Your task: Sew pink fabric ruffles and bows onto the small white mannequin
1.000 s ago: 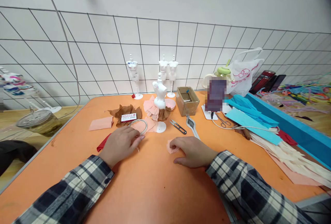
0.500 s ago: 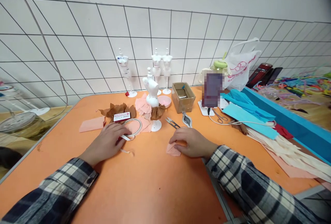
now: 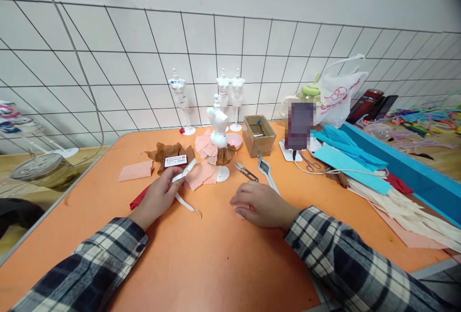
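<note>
Tape (image 3: 185, 171), white, narrow, shiny, its thin tail curving onto the orange tabletop (image 3: 216, 235), inward from the left edge; pinched by closed left hand (image 3: 158, 194). Paper scrap (image 3: 240, 210), pink, mostly hidden, mid-tabletop; right hand (image 3: 262, 204) half-curled over it, grip unclear.

A white tape roll (image 3: 185, 170) tilts edge-on in the left hand (image 3: 160, 194), its narrow strip trailing; a pink paper piece (image 3: 239, 217) lies mostly hidden under the right hand (image 3: 262, 204).

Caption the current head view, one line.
Left hand holds white strip, right hand over pink scrap, near miniature dress forms.
</note>
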`<action>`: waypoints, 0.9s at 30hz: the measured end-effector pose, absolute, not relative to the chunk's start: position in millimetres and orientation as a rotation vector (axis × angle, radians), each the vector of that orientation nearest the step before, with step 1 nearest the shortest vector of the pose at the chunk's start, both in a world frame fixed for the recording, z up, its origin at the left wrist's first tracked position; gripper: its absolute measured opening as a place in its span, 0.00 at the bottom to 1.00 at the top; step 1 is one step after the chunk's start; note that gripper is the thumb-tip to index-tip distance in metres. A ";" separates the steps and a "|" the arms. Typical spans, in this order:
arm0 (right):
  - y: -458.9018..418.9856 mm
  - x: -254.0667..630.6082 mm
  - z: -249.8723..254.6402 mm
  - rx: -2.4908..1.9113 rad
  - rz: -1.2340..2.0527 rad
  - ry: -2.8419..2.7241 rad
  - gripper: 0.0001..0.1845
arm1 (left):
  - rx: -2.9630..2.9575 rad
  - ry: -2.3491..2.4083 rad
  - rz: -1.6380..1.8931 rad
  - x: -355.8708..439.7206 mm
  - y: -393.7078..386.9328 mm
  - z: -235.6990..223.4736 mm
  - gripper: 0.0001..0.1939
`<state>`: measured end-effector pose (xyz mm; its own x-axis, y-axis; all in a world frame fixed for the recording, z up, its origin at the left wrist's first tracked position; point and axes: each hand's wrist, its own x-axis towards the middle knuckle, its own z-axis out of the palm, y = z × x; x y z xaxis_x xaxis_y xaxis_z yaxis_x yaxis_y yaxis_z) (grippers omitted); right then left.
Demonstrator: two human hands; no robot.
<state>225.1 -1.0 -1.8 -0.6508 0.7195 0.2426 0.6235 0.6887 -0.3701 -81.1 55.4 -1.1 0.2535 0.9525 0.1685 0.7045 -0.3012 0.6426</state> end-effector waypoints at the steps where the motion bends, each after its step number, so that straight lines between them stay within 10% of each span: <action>1: -1.6 224.7 -2.1 -1.023 0.370 -2.578 0.09 | 2.089 1.469 0.759 -80.1 55.1 -2.0 0.13; 10: -8.9 208.7 -3.0 -1.034 0.376 -2.602 0.24 | 1.927 1.296 0.743 -56.2 39.9 13.2 0.27; 27: -7.5 210.0 0.6 -1.017 0.367 -2.071 0.07 | 1.893 1.028 0.736 -1.2 -8.9 -1.2 0.25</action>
<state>210.0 -7.5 0.6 -0.3720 0.7666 0.5233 0.5403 0.6373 -0.5495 -1.2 -8.9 -1.2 0.4915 0.8652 0.0998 0.3728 -0.3125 0.8737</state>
